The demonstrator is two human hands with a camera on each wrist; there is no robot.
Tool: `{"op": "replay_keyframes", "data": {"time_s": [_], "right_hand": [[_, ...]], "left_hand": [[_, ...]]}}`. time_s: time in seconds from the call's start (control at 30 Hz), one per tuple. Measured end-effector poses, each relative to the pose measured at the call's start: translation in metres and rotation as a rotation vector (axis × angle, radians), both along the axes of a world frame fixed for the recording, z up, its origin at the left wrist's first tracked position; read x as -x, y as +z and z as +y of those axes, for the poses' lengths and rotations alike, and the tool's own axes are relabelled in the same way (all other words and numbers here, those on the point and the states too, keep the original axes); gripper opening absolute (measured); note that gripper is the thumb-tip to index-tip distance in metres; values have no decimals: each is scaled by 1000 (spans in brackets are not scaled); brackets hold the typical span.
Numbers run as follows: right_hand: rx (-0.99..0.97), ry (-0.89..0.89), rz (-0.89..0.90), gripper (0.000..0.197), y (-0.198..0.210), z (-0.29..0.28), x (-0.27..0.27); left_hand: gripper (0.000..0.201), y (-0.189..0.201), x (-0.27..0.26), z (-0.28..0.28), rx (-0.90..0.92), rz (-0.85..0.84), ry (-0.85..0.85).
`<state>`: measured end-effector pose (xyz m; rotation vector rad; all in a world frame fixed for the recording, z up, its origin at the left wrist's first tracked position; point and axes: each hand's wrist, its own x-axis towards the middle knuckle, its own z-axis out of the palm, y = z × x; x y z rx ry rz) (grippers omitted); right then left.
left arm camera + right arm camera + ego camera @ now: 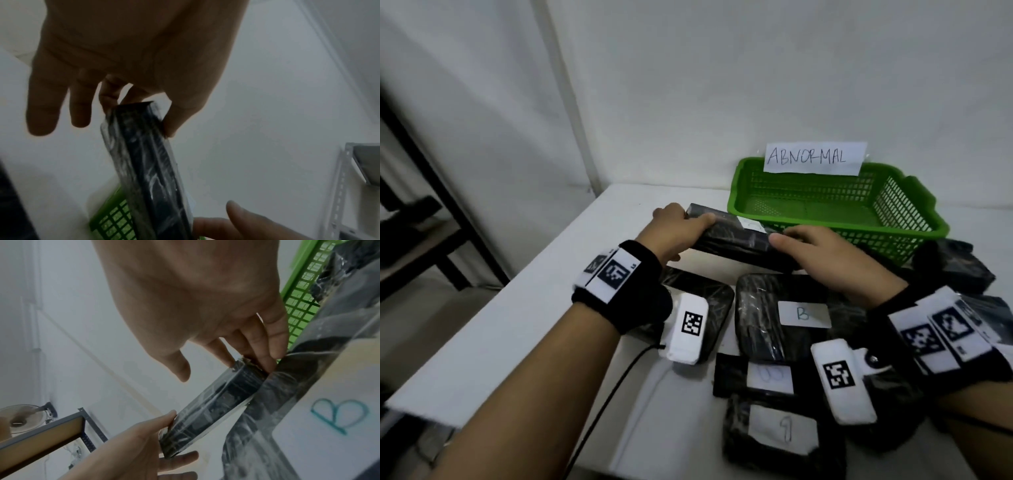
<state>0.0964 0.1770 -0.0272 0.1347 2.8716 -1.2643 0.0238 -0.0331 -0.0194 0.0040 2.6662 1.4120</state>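
A long black pack [732,236] in clear wrap with a white label is held on edge between both hands, in front of the green basket [914,219]. My left hand [688,219] pinches the pack's left end [148,162] between thumb and fingers. My right hand [784,236] holds the right end [216,402]; its fingers [271,344] curl over that end and the thumb stands slightly off the face. The pack's lower right corner lies close against the pack marked B [339,415].
The basket, labelled ABNORMAL [815,158], holds nothing and stands at the back right of the white table [534,308]. Several more wrapped black packs lie near me [774,431] and at the right [955,267]. A metal rack [421,219] stands left; a cable [613,394] crosses the front.
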Motion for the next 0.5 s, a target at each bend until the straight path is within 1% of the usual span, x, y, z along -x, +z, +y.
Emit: {"op": "replay_keyframes", "data": {"time_s": [0.1,0.2,0.27,0.33,0.4,0.47,0.5], "right_hand": [[55,-31,53,55,3,-3,-14],[182,-51,164,51,3,-3,-24],[262,-82,267,55,3,-1,-23],[326,-125,338,64,2,3,-19],[434,-154,365,77,1,8,-14],[545,-184,389,87,0,17,-8],[589,-190,411,86,1,21,-5]], "left_hand": [[46,3,-17,-8,-249,47,37],[52,6,-32,-16,-477,144,17],[55,7,-37,-16,-601,170,-23],[57,9,-38,-13,-696,154,-69],[60,9,-36,-6,-777,117,-128],[60,8,-31,4,-803,100,-188],[59,6,-28,9,-799,104,-203]]}}
